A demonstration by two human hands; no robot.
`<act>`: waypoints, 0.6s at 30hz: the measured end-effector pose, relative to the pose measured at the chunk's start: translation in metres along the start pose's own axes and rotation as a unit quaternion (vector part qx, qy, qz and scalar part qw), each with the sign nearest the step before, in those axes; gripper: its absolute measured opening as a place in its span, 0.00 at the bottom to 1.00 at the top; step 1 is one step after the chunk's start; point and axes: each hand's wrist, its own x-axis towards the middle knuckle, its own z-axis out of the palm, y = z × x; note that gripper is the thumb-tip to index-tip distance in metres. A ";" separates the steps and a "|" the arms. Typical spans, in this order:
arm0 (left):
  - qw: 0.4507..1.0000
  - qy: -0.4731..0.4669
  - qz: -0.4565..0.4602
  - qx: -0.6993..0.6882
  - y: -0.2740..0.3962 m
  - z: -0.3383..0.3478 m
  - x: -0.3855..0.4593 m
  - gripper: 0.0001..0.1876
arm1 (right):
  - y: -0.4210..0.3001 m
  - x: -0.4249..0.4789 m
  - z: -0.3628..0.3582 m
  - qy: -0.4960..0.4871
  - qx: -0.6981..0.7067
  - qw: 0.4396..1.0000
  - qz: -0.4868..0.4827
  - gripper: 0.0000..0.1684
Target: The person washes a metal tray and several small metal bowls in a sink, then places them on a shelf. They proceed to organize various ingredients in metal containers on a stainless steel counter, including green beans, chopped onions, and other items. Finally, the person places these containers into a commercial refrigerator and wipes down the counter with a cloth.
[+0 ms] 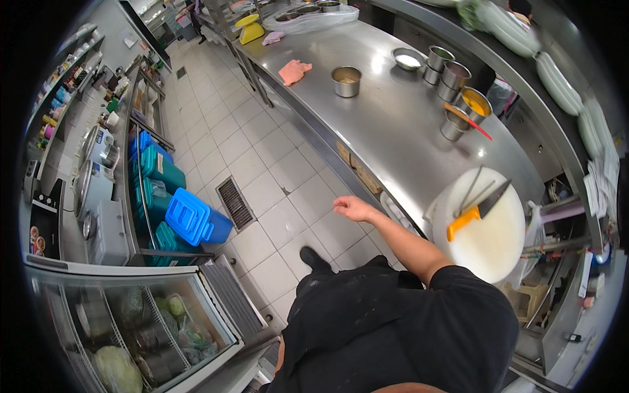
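My right hand (353, 208) hangs over the tiled floor beside the edge of a stainless steel table (393, 127). Its fingers are loosely curled and hold nothing. My left hand is out of view. To the right of my right forearm, a round white cutting board (496, 240) bears a knife with an orange handle (462, 223) and slim metal tools. Farther along the table stands a steel pot (347, 82) near a pink cloth (294, 72). Several steel containers stand on the far side, one with yellow contents (475, 101), and an orange and red spatula (467, 120) lies across them.
At lower left is a glass-fronted refrigerator (206, 290) with vegetables inside. Blue (189, 216) and teal lidded bins (164, 169) stand under the left counter, near a floor drain (236, 204). A yellow scale (250, 29) stands at the table's far end. Wrapped vegetables (557, 83) line the right shelf.
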 end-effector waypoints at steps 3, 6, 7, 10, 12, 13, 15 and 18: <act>1.000 -0.016 -0.016 -0.018 0.021 -0.018 0.047 0.26 | -0.024 0.044 -0.014 0.037 0.020 0.999 -0.012 0.22; 0.999 -0.030 -0.018 -0.011 0.058 -0.054 0.114 0.26 | -0.044 0.085 -0.036 0.089 0.033 0.995 0.014 0.18; 0.999 -0.035 -0.019 -0.008 0.077 -0.071 0.142 0.25 | -0.053 0.096 -0.043 0.121 0.065 0.990 0.035 0.17; 0.999 -0.052 -0.006 -0.015 0.139 -0.110 0.232 0.25 | -0.090 0.133 -0.068 0.182 0.128 0.974 0.041 0.16; 0.991 -0.047 0.063 0.109 0.215 -0.145 0.283 0.23 | -0.093 0.155 -0.083 0.241 0.157 0.957 0.024 0.15; 0.969 -0.033 0.114 0.215 0.267 -0.164 0.300 0.23 | -0.090 0.162 -0.093 0.263 0.199 0.944 0.021 0.14; 0.961 0.071 0.219 0.152 0.314 -0.194 0.336 0.19 | -0.117 0.184 -0.094 0.281 0.267 0.921 0.021 0.12; 0.948 0.043 0.280 0.147 0.478 -0.181 0.322 0.24 | -0.114 0.193 -0.115 0.338 0.260 0.903 0.047 0.11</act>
